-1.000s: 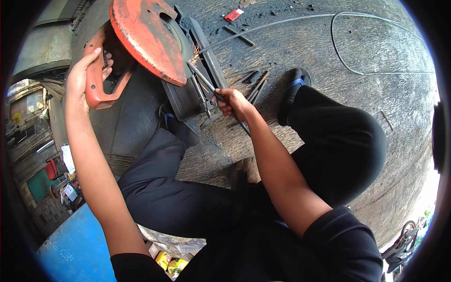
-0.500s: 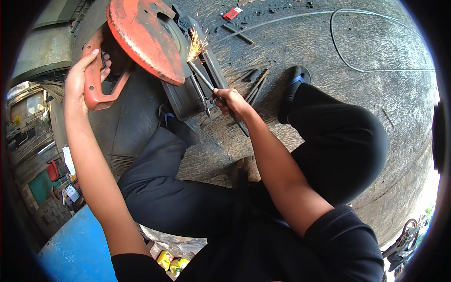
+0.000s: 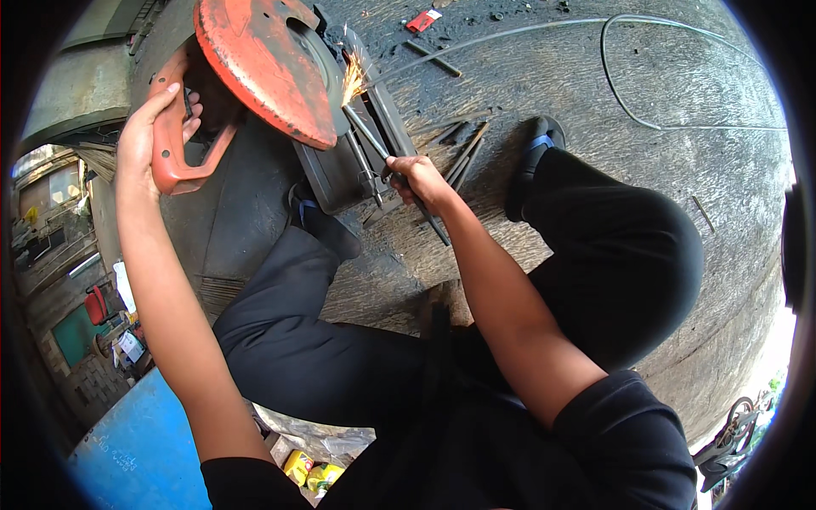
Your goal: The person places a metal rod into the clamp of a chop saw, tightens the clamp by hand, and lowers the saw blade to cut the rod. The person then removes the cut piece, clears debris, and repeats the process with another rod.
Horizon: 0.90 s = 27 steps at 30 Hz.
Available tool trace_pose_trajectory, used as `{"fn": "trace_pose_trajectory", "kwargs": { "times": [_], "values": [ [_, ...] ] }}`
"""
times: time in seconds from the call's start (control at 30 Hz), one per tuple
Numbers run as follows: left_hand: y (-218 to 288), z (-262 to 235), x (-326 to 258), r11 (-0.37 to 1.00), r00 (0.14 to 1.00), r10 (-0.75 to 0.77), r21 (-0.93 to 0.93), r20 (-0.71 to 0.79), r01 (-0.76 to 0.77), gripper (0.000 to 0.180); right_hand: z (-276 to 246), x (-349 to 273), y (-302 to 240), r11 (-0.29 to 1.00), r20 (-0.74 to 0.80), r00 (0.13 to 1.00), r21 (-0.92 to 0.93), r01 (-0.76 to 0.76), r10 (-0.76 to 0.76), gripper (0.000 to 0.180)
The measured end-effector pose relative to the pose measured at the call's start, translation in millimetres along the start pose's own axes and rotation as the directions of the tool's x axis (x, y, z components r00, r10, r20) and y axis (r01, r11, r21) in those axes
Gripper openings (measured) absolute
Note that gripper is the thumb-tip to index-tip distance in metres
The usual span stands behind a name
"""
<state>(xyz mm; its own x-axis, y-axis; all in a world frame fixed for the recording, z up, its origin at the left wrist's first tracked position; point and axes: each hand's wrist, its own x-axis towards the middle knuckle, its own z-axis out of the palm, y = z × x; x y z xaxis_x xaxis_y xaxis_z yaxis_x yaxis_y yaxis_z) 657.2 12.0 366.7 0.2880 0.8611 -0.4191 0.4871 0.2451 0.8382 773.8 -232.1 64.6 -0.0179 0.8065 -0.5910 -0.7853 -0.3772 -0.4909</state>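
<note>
Now my left hand (image 3: 149,140) is wrapped tight on the orange saw handle (image 3: 174,161), pressing the guarded blade (image 3: 263,64) down; right hand (image 3: 416,178) is clamped on the steel rod (image 3: 370,136), steadying it on the saw base (image 3: 340,170) where sparks (image 3: 353,76) fly.

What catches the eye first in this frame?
The big orange saw guard at top left, with sparks spraying beside it. The left hand grips the orange handle; the right hand holds a thin metal rod under the blade, above the dark concrete floor.
</note>
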Motion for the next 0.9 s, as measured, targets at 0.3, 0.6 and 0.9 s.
{"fn": "trace_pose_trajectory", "kwargs": {
  "times": [0.3,0.6,0.9],
  "values": [
    [-3,4,3,0.998,0.999,0.035,0.047,-0.005,-0.034,0.04,9,12,-1,0.733,-0.324,0.765,-0.625,0.268,-0.556,0.029],
    [-2,5,1,0.994,0.998,0.045,0.099,-0.032,-0.041,0.043,19,4,-4,0.652,-0.343,0.728,-0.736,0.184,-0.593,0.026],
    [-2,4,2,0.998,0.999,0.05,0.038,-0.012,-0.05,0.046,18,2,0,0.623,-0.313,0.727,-0.757,0.197,-0.611,0.025]
  ]
}}
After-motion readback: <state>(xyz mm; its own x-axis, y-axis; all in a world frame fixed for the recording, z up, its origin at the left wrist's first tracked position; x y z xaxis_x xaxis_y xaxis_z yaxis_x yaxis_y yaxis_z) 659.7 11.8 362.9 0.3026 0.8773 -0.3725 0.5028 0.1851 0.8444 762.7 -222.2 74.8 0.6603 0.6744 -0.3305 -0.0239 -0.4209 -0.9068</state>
